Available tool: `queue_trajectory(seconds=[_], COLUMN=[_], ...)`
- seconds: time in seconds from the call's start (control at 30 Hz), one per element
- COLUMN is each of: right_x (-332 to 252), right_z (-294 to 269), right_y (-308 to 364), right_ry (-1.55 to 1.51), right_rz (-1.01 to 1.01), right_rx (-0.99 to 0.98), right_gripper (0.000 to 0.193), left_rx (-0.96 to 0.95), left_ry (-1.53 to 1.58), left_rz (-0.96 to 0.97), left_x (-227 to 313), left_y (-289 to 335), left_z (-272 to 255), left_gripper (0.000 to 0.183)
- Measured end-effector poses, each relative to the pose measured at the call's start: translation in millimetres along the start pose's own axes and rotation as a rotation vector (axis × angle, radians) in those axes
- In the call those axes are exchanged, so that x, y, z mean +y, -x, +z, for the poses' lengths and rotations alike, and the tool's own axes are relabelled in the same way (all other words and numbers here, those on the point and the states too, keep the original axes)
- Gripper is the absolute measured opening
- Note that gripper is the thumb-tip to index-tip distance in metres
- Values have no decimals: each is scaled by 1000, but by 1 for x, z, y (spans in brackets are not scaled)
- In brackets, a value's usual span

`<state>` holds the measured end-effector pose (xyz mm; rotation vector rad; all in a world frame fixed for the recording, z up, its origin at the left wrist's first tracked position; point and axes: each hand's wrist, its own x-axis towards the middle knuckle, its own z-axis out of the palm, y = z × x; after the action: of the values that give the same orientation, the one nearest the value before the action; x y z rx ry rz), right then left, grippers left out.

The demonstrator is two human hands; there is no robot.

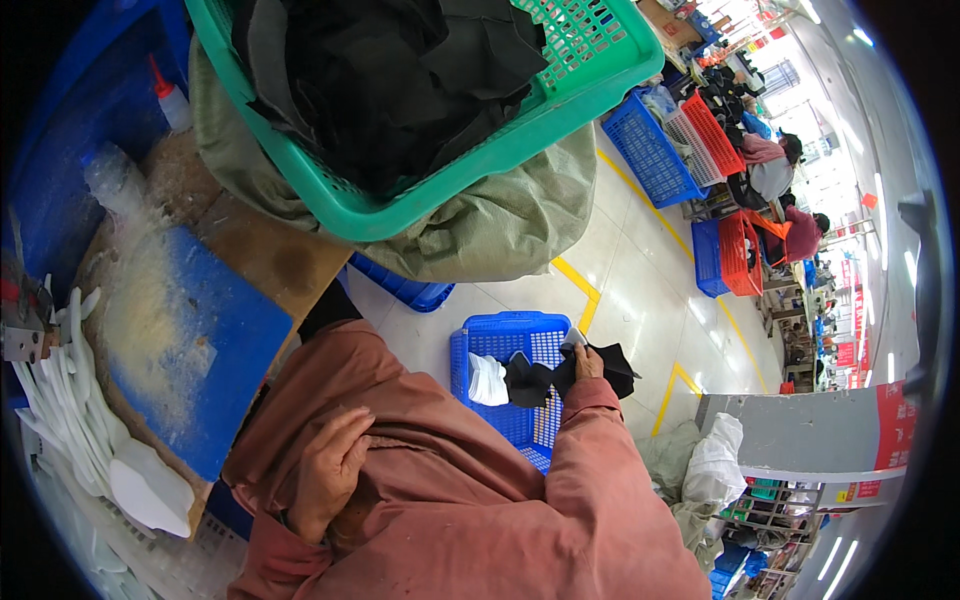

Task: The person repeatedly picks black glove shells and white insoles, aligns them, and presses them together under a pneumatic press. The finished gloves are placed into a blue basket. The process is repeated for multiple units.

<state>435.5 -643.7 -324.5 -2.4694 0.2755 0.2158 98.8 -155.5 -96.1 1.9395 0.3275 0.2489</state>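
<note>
Out to the right, my right hand (589,364) is closed on dark cloth pieces (617,372) with a grey-white edge. It holds them over the right side of a blue plastic basket (545,453) on the floor. In the basket lie a white bundle (487,381) and a black cloth piece (526,382); whether that piece joins the held ones I cannot tell. My left hand (332,472) rests on my reddish-brown clothing, fingers stretched out, with nothing seen in it.
A green basket (375,222) of black cut pieces (400,90) sits on a sack (510,225) ahead. At left, a dusty worktable has a blue board (200,350) and white sole-shaped pieces (150,485). Blue crates (652,150) and people stand far right.
</note>
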Motion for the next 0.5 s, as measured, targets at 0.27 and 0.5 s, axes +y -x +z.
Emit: queue_trajectory(seconds=[0.27, 0.5], right_x=[18, -373], right_z=[-13, -120], right_y=[-15, 61], right_ry=[422, -611], right_rz=[-391, -789], right_rx=[-225, -1], right_gripper=[36, 30], left_rx=[-42, -15], left_ry=[-21, 7], left_rz=[36, 129], left_x=[-10, -9], left_y=[6, 5], left_z=[3, 4], left_gripper=[27, 27])
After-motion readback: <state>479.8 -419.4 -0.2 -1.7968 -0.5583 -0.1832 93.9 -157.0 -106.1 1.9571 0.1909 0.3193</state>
